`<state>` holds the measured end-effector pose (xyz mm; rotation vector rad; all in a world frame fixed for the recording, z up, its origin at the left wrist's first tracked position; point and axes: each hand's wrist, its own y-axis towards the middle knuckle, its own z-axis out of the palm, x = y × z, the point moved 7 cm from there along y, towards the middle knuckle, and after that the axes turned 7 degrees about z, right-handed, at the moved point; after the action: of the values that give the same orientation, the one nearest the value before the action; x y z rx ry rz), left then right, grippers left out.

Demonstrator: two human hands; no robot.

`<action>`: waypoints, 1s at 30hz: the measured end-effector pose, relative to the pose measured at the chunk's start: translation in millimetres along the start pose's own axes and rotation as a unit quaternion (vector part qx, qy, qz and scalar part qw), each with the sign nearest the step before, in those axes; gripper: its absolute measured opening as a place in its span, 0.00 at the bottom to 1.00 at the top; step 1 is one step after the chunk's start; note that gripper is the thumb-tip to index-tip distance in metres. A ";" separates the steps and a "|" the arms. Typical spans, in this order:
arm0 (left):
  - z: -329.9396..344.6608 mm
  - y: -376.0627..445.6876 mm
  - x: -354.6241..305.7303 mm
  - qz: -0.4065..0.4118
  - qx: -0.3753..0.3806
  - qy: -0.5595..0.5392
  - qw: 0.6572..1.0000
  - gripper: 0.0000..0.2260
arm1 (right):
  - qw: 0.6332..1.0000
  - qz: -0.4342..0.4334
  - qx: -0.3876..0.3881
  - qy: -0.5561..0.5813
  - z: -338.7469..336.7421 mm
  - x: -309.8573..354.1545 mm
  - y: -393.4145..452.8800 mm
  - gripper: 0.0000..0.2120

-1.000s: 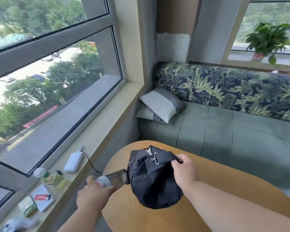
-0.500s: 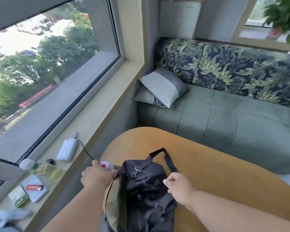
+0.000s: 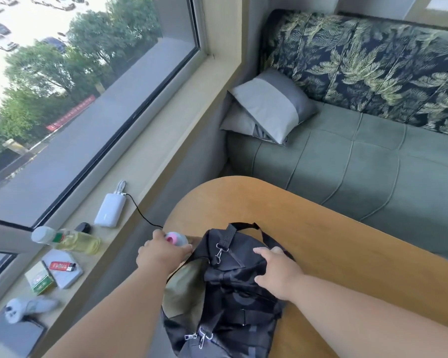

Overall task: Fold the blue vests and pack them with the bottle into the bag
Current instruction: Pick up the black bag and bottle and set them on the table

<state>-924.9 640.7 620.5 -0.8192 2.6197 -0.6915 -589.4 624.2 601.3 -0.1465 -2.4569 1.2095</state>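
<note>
Lying on the round wooden tabletop point(image 3: 321, 228) is a black bag point(image 3: 233, 301), close to the person. The left hand point(image 3: 161, 254) is curled around a bottle point(image 3: 177, 239) with a pink and white cap, right at the bag's left edge, where the opening shows a pale green lining. Only the top of the bottle can be seen; the rest is hidden by the hand. The right hand point(image 3: 277, 272) rests on top of the bag and its fingers bend over the dark cloth, grasping it near a black strap point(image 3: 243, 226) that loops up behind. Small silver clips hang from the bag. The blue vests cannot be seen here. To the left is a windowsill point(image 3: 145, 161) with a white power bank point(image 3: 110, 210) and its black cable, a bottle of yellow drink point(image 3: 70, 240) lying on its side, a green box point(image 3: 40, 280), a red lighter point(image 3: 62, 266) and a white controller point(image 3: 23, 308). Behind the tabletop is a green sofa point(image 3: 373, 161) with a leafy back and a grey pillow point(image 3: 269, 107) in its corner.
</note>
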 end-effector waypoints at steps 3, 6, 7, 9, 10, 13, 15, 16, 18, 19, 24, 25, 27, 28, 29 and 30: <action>4.2 6.4 -0.1 0.002 0.001 0.003 1.000 0.37 | 0.993 -0.047 0.018 -0.109 12.0 19.9 18.1 0.32; 3.6 12.4 -3.7 0.012 -0.007 0.009 1.000 0.39 | 0.974 -0.074 0.015 -0.213 14.1 33.9 34.3 0.21; 2.2 13.3 -5.9 0.015 -0.010 0.011 1.000 0.39 | 0.971 -0.076 0.011 -0.226 11.4 35.2 38.1 0.18; -1.2 14.7 -10.6 0.018 -0.013 0.019 1.000 0.39 | 0.972 -0.071 0.007 -0.225 7.9 32.3 45.7 0.12; -2.4 16.5 -13.2 0.019 -0.015 0.021 0.999 0.39 | 0.973 -0.068 0.000 -0.219 5.8 29.8 49.3 0.08; -5.7 22.6 -19.1 0.027 -0.029 0.019 0.999 0.39 | 0.985 -0.045 -0.059 -0.154 -9.8 18.4 58.2 0.06; -7.7 28.1 -23.9 0.038 -0.042 0.027 0.998 0.39 | 0.993 -0.007 -0.101 -0.059 -28.7 6.6 62.8 0.07; -9.4 30.5 -26.2 0.041 -0.049 0.032 0.997 0.39 | 0.993 0.014 -0.117 -0.015 -38.0 0.4 64.6 0.08; -12.9 36.7 -30.2 0.044 -0.060 0.036 0.997 0.39 | 0.988 0.045 -0.135 0.060 -52.6 -10.3 69.5 0.08; -14.8 39.6 -32.3 0.044 -0.063 0.038 0.996 0.39 | 0.983 0.058 -0.142 0.098 -58.0 -14.9 72.2 0.08; -21.1 51.9 -49.5 0.060 -0.073 0.060 0.994 0.42 | 0.943 0.116 -0.209 0.233 -85.2 -38.9 84.1 0.07; -21.2 53.3 -53.2 0.067 -0.077 0.063 0.993 0.42 | 0.936 0.124 -0.218 0.247 -90.3 -43.9 87.0 0.07; -19.7 55.2 -59.1 0.077 -0.079 0.063 0.992 0.43 | 0.931 0.127 -0.227 0.255 -101.2 -51.3 93.8 0.06; -18.2 56.0 -61.2 0.078 -0.077 0.063 0.992 0.44 | 0.933 0.125 -0.231 0.248 -106.3 -53.9 96.6 0.06; -17.0 56.6 -62.6 0.078 -0.074 0.064 0.992 0.46 | 0.937 0.119 -0.234 0.231 -110.8 -55.3 98.8 0.06; -15.5 57.3 -63.5 0.078 -0.074 0.065 0.992 0.46 | 0.945 0.109 -0.235 0.200 -114.0 -54.6 98.9 0.08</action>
<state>-907.0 725.4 612.3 -0.6170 2.8438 -0.5303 -502.4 755.4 570.1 -0.7378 -2.3484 0.5650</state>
